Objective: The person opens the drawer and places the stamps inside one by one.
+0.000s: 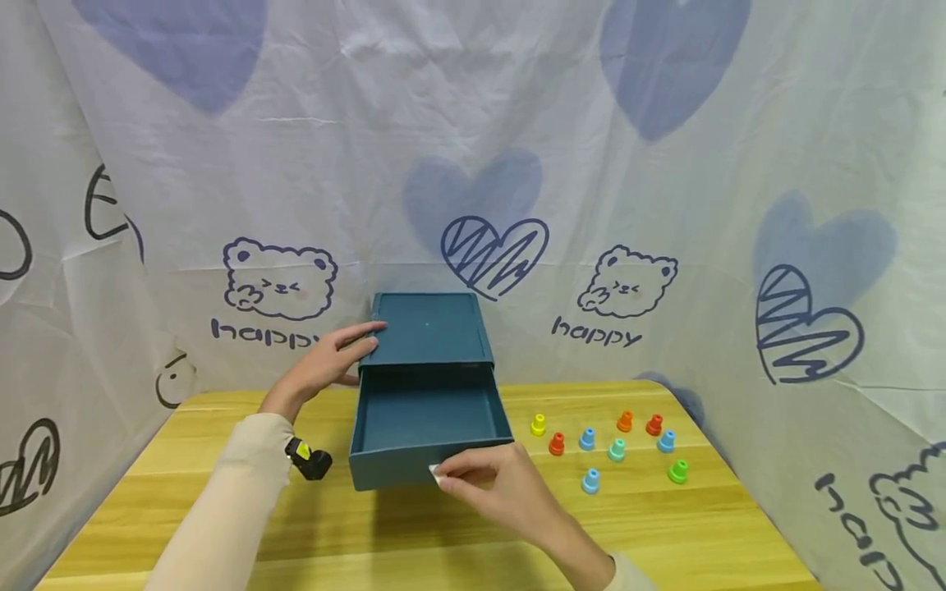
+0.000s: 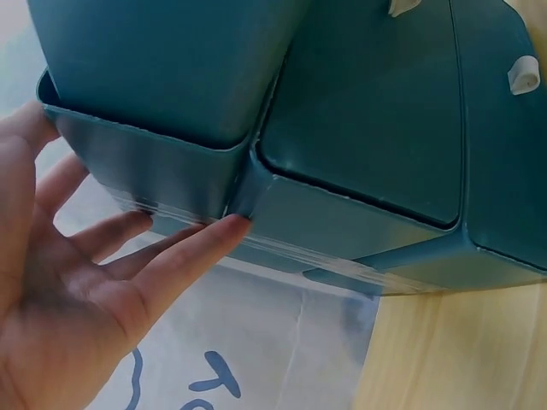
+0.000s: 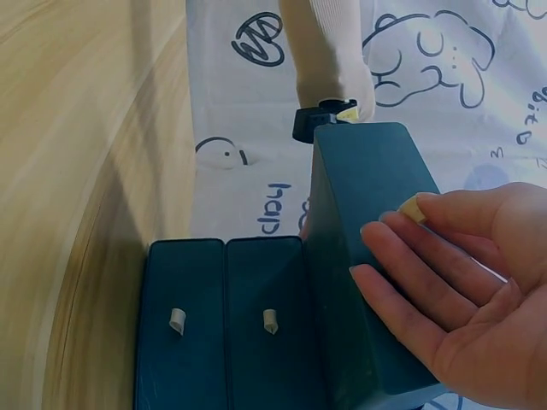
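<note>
A dark teal drawer cabinet (image 1: pixel 427 328) stands against the back cloth, its top drawer (image 1: pixel 392 469) pulled well out. Nothing lies on the visible floor of that drawer. My left hand (image 1: pixel 325 361) rests on the cabinet's left top edge and side, fingers extended; the left wrist view has its fingertips (image 2: pixel 232 225) touching the casing. With thumb and fingertips, my right hand (image 1: pixel 502 492) pinches the small pale pull tab (image 3: pixel 413 210) on the drawer's front. Two lower drawers (image 3: pixel 192 376) are closed, each with its own pale loop tab (image 3: pixel 270 320).
Right of the cabinet, several small stepped cone-shaped pieces stand on the wooden table (image 1: pixel 310 542), among them a yellow one (image 1: pixel 538 424), a red one (image 1: pixel 557 444) and a green one (image 1: pixel 677 470). Printed white cloth (image 1: pixel 355 197) encloses the table at the back and sides.
</note>
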A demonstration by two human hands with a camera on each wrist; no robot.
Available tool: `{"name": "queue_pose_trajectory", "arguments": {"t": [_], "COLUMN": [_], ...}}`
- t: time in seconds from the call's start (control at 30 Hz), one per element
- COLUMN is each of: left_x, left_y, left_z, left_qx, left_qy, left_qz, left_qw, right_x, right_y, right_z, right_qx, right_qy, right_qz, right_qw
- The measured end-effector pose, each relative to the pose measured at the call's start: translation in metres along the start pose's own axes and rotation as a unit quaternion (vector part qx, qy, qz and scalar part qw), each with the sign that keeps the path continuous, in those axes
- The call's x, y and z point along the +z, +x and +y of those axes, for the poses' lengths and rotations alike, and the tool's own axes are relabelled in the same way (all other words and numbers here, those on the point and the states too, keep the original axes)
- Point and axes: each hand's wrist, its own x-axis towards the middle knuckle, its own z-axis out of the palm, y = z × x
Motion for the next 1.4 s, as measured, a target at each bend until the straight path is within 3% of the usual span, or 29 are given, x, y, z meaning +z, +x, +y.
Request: {"name": "queue_pose_trajectory", "arguments": {"t": [0.4, 0.87, 1.23, 1.4], "left_x": [-0.006, -0.007, -0.006, -0.005], "left_y": [-0.004, -0.003, -0.003, -0.003], "left_z": [0.0, -0.003, -0.005, -0.003], "left_qx": [-0.011, -0.021, -0.026, -0.024], "left_qy": [-0.029, -0.052, -0.056, -0.057], "left_qz": [-0.04, -0.033, -0.027, -0.028], "left_qw": [0.9987, 0.9979, 0.9977, 0.9977], "right_x": [0.001, -0.005, -0.057, -0.086], "right_y": [-0.003, -0.006, -0.017, -0.023], "right_z": [0.002, 0.0, 0.003, 0.015], "right_qx": [-0.007, -0.008, -0.02, -0.009], "right_qy": [-0.003, -0.015, -0.012, -0.039], "right_qz": [-0.015, -0.039, -0.049, -0.05], "right_qw": [1.0, 0.999, 0.999, 0.998]}}
